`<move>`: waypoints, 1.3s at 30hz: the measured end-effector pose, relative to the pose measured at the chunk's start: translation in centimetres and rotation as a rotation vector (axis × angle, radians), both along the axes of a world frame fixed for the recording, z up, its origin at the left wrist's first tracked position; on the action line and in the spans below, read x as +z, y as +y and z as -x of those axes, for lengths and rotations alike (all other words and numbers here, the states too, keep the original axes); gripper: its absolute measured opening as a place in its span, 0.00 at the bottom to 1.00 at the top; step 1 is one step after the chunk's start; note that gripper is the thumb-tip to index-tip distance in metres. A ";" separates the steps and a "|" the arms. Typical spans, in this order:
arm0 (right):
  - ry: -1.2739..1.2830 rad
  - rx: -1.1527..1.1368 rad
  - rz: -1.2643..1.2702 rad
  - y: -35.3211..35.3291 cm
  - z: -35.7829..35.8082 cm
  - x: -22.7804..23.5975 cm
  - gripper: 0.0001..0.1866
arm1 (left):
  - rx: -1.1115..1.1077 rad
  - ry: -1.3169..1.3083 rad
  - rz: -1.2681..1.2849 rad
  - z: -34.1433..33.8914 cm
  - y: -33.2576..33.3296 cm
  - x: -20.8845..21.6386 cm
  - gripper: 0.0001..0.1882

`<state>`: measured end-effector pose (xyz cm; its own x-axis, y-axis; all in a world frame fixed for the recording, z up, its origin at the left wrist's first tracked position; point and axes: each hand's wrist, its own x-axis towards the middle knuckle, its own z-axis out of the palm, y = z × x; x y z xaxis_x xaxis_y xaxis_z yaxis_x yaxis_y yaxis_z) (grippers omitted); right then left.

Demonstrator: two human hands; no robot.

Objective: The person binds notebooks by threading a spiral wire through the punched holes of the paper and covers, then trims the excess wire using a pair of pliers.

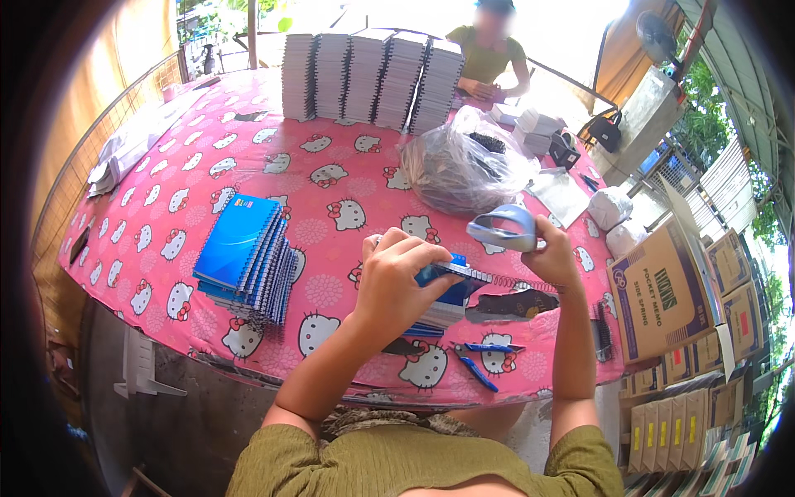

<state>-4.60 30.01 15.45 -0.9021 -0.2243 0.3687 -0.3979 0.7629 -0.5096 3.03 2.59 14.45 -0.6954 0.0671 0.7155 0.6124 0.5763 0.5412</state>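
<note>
My left hand (pixel 396 277) is closed around a small blue-covered notepad (pixel 447 273), held on edge above a short stack of pads (pixel 440 313). A thin dark wire spiral (pixel 522 284) sticks out from the notepad's edge toward the right. My right hand (pixel 553 253) grips a light grey-blue ring-shaped object (pixel 507 227), raised above the spiral; its exact kind is unclear. Near the front table edge lie blue-handled pliers (pixel 479 374) and a second blue-handled tool (pixel 490 348). Left of my hands stands a stack of blue spiral notebooks (pixel 240 248).
Tall stacks of white spiral-bound pads (pixel 356 79) stand at the back. A clear plastic bag (pixel 468 166) with dark contents lies beyond my hands. Across the pink patterned table (pixel 166 199) sits a person (pixel 489 62). Cardboard boxes (pixel 662 290) stand at the right.
</note>
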 end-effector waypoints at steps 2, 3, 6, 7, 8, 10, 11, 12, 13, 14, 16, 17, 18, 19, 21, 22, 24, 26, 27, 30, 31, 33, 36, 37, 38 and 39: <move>-0.032 -0.156 -0.192 1.6 1.2 -4.4 0.18 | 0.001 0.022 0.019 0.0 0.1 0.2 0.14; -0.019 -0.208 -0.273 2.6 1.4 -7.5 0.19 | -0.008 0.019 0.010 0.1 0.3 0.2 0.14; -0.031 -0.093 -0.357 3.4 0.4 -9.2 0.20 | -0.001 0.007 -0.003 0.1 0.3 0.1 0.14; -0.041 -0.018 -0.360 3.6 0.3 -9.0 0.20 | -0.004 0.007 -0.006 0.1 0.3 0.1 0.15; -0.047 0.013 -0.199 3.3 0.3 -7.7 0.17 | -0.009 0.006 -0.003 0.1 0.3 0.1 0.15; -0.055 0.065 0.122 2.3 -0.1 -2.9 0.13 | -0.019 0.006 0.010 0.3 0.3 0.3 0.15; -0.294 0.147 0.267 1.3 -1.1 -0.5 0.12 | -0.023 0.001 0.019 0.2 0.1 0.2 0.15; -0.532 0.223 0.411 0.0 -2.4 1.8 0.11 | -0.037 -0.019 0.019 0.3 0.2 0.0 0.15; -0.769 0.306 0.557 -1.4 -3.6 3.5 0.10 | -0.046 -0.037 0.021 0.3 0.0 0.0 0.14; -0.686 0.303 0.413 -2.4 -4.7 4.4 0.10 | -0.056 -0.052 0.019 0.4 0.0 0.1 0.14; -0.523 0.308 0.123 -3.9 -6.5 4.8 0.10 | -0.062 -0.082 0.033 0.3 -0.1 0.2 0.13; -0.426 0.367 0.087 -3.7 -6.9 4.8 0.13 | -0.070 -0.095 0.035 0.3 0.0 0.4 0.13; -0.278 0.337 0.027 -3.8 -7.4 4.9 0.13 | -0.071 -0.085 0.041 0.4 0.1 0.4 0.12; -0.131 0.307 -0.032 -4.2 -8.0 5.1 0.13 | -0.070 -0.076 0.047 0.4 0.2 0.5 0.12; 0.039 0.248 -0.073 -5.2 -8.9 5.2 0.12 | -0.064 -0.066 0.058 0.4 0.3 0.5 0.11; 0.060 0.219 -0.058 -5.9 -9.3 5.1 0.12 | -0.059 -0.067 0.060 0.4 0.2 0.4 0.11; 0.086 0.202 -0.027 -5.8 -9.4 4.7 0.11 | -0.060 -0.060 0.061 0.3 0.4 0.5 0.12; 0.088 0.254 0.010 -5.1 -8.5 3.5 0.11 | -0.046 -0.054 0.061 0.3 0.4 0.6 0.14; 0.070 0.245 0.000 -4.9 -8.7 3.4 0.12 | -0.045 -0.053 0.066 0.2 0.3 0.5 0.14; 0.064 0.187 -0.024 -5.0 -9.9 3.3 0.14 | -0.043 -0.058 0.073 0.1 0.3 0.4 0.14; 0.094 0.148 -0.026 -5.3 -10.1 3.2 0.14 | -0.043 -0.064 0.072 0.2 0.3 0.4 0.13; 0.125 0.092 0.002 -5.9 -10.4 3.2 0.14 | -0.049 -0.079 0.077 0.1 0.4 0.5 0.14; 0.120 0.086 0.071 -6.3 -10.5 3.2 0.12 | -0.053 -0.104 0.096 -0.1 0.5 0.7 0.15; 0.114 0.106 0.086 -6.2 -10.3 3.0 0.11 | -0.053 -0.110 0.108 -0.2 0.6 0.8 0.15; 0.106 0.129 0.101 -6.1 -10.2 2.9 0.11 | -0.050 -0.119 0.120 -0.3 0.6 0.9 0.15; 0.135 0.115 0.068 -6.1 -10.2 2.9 0.11 | -0.040 -0.108 0.134 -0.3 0.6 0.9 0.15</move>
<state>5.65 23.90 18.37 -0.8130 -0.2936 0.5027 -0.5490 0.6740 -0.4943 3.30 3.17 15.33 -0.7628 0.1858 0.6194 0.5784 0.6244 0.5249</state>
